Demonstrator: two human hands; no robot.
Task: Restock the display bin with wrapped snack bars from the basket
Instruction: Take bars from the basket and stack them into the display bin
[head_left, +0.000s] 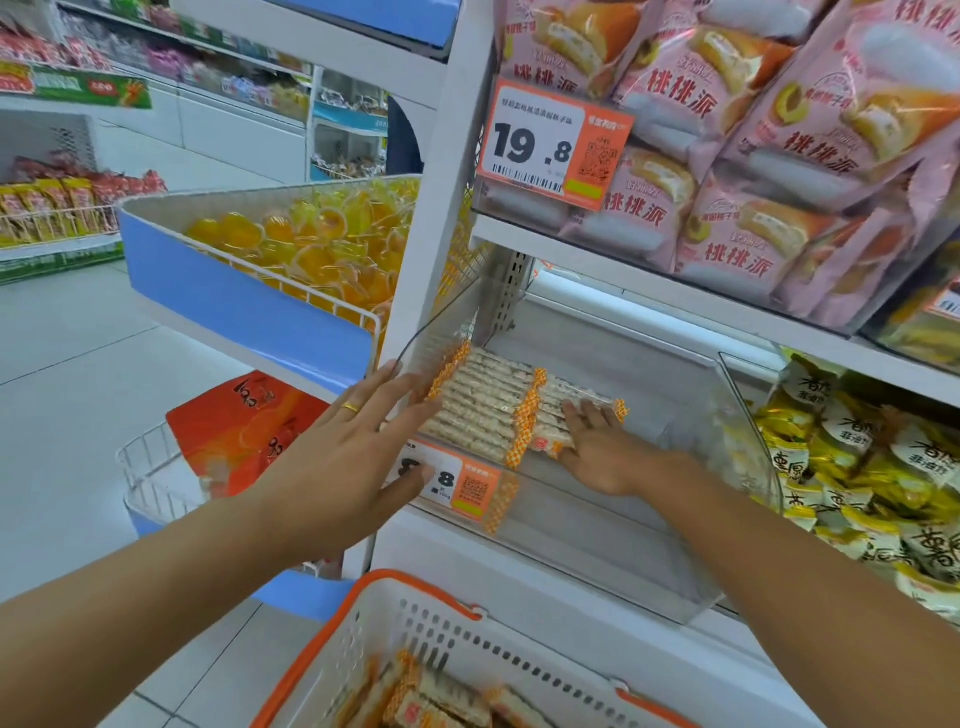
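Right now I am squaring up the rows of clear-wrapped pale snack bars with orange-checked ends (488, 405) that lie flat on the floor of the clear plastic display bin (748, 415), filling only its left part. To do this well, I judge I should press lightly, nudge the bars leftward against the bin's wall, and keep the ends lined up before fetching more. My right hand (597, 447) reaches over the bin's front lip, palm down, fingers straight and spread on the right-hand row, gripping nothing. My left hand (353, 441) hovers at the bin's left front corner, fingers extended and relaxed, fingertips by the bars' ends, thumb across the orange price tag (462, 486). More bars wait in the white orange-rimmed basket (467, 654) below.
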